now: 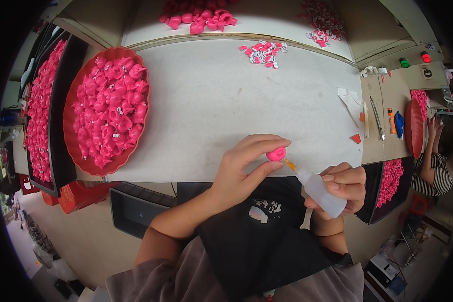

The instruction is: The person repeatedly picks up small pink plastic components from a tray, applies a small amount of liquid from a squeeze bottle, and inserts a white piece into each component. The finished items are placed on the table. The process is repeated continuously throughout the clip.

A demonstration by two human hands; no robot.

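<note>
Between the thumb and fingers of my left hand [244, 163] is a small round pink plastic piece [276, 154], held over the near edge of the white-covered table [201, 110]. My right hand [345, 186] is wrapped round a translucent white squeeze bottle [321, 193], tilted with its base toward me. The bottle's amber nozzle tip [290, 164] points at the pink piece and is very close to it; whether they touch I cannot tell. A small pile of pink and white pieces [264, 53] lies farther back on the table.
To the left stands a red scalloped tray [69, 118] heaped with pink parts, beside a long black tray [55, 187]. More pink parts [199, 20] lie on the back shelf. Tweezers [377, 118] and an orange tube [390, 121] lie at right. Another person [434, 171] sits far right.
</note>
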